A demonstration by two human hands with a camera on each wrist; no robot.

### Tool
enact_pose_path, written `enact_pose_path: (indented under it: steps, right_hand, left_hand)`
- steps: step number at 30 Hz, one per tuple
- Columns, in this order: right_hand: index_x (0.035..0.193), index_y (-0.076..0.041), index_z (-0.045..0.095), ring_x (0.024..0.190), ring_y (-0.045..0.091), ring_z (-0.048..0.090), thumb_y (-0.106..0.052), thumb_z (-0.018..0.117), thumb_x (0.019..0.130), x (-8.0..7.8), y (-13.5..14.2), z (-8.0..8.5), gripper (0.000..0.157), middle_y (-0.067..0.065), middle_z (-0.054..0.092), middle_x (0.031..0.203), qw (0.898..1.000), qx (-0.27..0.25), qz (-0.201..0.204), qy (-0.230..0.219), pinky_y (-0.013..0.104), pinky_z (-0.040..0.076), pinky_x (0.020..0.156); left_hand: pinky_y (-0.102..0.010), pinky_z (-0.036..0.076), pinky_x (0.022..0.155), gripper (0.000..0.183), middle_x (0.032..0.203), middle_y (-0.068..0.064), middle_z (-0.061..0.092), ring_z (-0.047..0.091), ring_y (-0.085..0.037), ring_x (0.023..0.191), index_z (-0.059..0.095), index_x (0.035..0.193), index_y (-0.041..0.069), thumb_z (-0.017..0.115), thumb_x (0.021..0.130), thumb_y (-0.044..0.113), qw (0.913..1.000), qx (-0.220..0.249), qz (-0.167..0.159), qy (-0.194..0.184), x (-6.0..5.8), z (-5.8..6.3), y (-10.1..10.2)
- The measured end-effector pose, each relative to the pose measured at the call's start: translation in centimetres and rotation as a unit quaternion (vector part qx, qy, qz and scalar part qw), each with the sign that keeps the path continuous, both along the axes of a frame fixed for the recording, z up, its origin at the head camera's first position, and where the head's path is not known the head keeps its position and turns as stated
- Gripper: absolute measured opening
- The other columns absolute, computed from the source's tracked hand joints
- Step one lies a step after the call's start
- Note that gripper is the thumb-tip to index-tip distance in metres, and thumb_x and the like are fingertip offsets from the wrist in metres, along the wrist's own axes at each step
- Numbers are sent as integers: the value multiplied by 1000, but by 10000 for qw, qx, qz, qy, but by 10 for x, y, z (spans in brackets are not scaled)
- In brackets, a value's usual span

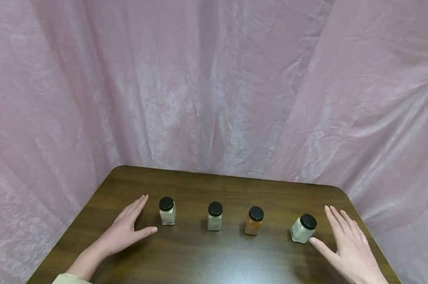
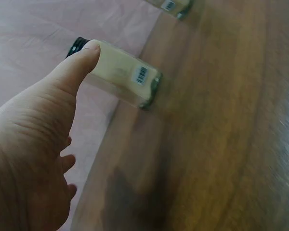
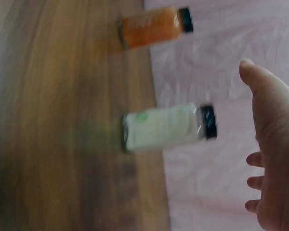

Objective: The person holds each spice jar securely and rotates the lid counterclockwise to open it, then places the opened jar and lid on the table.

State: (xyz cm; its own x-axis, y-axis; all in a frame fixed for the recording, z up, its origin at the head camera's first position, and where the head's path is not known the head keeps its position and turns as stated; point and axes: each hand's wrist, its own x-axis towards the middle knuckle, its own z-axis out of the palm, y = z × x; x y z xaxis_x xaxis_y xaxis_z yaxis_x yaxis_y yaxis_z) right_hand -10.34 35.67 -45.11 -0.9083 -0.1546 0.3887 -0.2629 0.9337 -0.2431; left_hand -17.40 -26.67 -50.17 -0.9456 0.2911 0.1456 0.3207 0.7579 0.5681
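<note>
Head view: table (image 1: 185,260) lying beneath left hand (image 1: 123,232), right hand (image 1: 350,246), both hovering empty, fingers straight. Left jar (image 1: 168,215) standing upright just right of left hand; right jar (image 1: 301,232) standing upright just left of right hand.

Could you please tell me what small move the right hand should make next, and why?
I would probably ease the right hand leftward until the rightmost jar sits between thumb and fingers. That jar is the nearest to it and stands upright under its black lid; the hand is open, and the right wrist view shows a gap between thumb and jar.
</note>
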Motion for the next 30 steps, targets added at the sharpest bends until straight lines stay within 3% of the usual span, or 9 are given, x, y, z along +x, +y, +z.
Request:
enact_pose_path:
  steps: [5,8,12,16,22,26,30]
  right_hand:
    - [161,-17,33,148,35,30,-36,81,88,-6,-28,20,89,10,40,160,9971,-476,434,396,51,13,121]
    - [157,-15,41,138,32,42,-26,83,87,-10,-50,28,83,9,47,154,9930,-714,754,557,31,34,111]
    - [155,-20,45,134,21,46,-19,84,87,-14,-82,34,78,2,51,150,9863,-1060,1115,590,11,33,99]
    - [153,-22,48,136,17,47,-17,82,88,-17,-117,39,74,-1,53,149,9744,-1467,1627,509,14,27,108]
    - [150,-22,53,133,17,50,-17,77,93,-23,-171,38,62,-5,55,146,9422,-2388,2351,-40,22,38,106]
    - [148,-24,54,132,18,52,-20,72,98,-27,-205,30,53,-2,58,143,9080,-3096,2748,-650,31,42,106]
    - [147,-27,54,133,18,51,-19,67,101,-29,-233,18,48,-6,58,142,8779,-3609,2827,-1386,36,40,110]
  left_hand:
    - [-72,25,108,104,169,-9,18,20,-43,150,8,164,35,76,88,55,9949,801,-56,-606,-7,5,6]
    - [-70,27,109,103,166,-11,25,28,-41,148,11,165,34,78,88,51,9890,1220,-112,-829,-12,3,9]
    - [-68,29,110,100,161,-15,35,37,-42,144,19,164,22,80,88,44,9813,1667,-207,-945,-18,-1,11]
    - [-67,31,110,92,156,-19,42,42,-43,141,30,160,12,81,89,38,9750,1945,-243,-1045,-24,-5,14]
    - [-63,33,110,80,148,-11,52,46,-38,138,43,153,18,84,86,35,9684,2188,-309,-1153,-34,-13,21]
    - [-60,36,109,73,141,-9,58,49,-36,135,48,147,16,85,85,33,9674,2255,-329,-1102,-39,-18,25]
    - [-59,38,108,68,134,-9,62,53,-36,132,51,142,12,85,85,29,9666,2307,-347,-1066,-40,-24,27]
